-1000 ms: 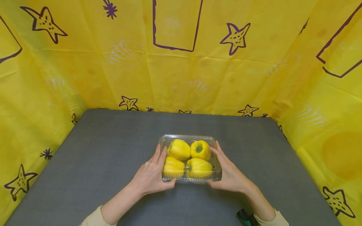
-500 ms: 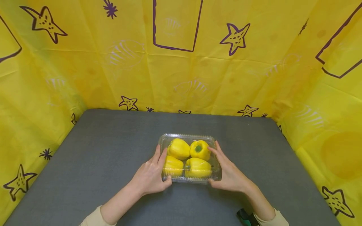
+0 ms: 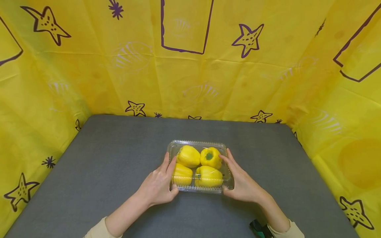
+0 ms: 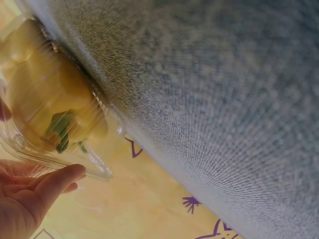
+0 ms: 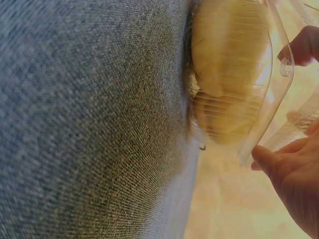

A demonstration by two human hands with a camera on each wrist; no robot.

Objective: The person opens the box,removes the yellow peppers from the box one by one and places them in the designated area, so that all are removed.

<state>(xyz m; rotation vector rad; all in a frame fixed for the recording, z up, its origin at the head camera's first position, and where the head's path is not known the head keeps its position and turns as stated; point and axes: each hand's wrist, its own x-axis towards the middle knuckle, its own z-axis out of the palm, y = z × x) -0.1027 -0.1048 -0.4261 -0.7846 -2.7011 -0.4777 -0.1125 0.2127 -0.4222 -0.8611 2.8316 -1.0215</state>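
Observation:
A clear plastic clamshell box (image 3: 196, 189) with several yellow bell peppers (image 3: 189, 156) inside sits mid-table in the head view, lid on top. My left hand (image 3: 157, 185) holds its left side, fingers along the edge and thumb at the near left corner. On the opposite side, my right hand (image 3: 242, 181) grips the box the same way, its thumb at the near right corner. In the left wrist view, the thumb (image 4: 70, 174) lies right at the box's rim. The right wrist view shows the other thumb (image 5: 264, 157) against the rim, with ridged clear plastic behind it.
The box is on a grey cloth-covered table (image 3: 125, 148). Yellow printed fabric (image 3: 190, 82) surrounds the table at the back and sides. A dark object with a green patch (image 3: 259, 228) lies beside the right sleeve at the front edge.
Both thumbs have slid outward along the near edge toward the box's corners. The peppers and lid have shifted very slightly; the hands otherwise stay in place.

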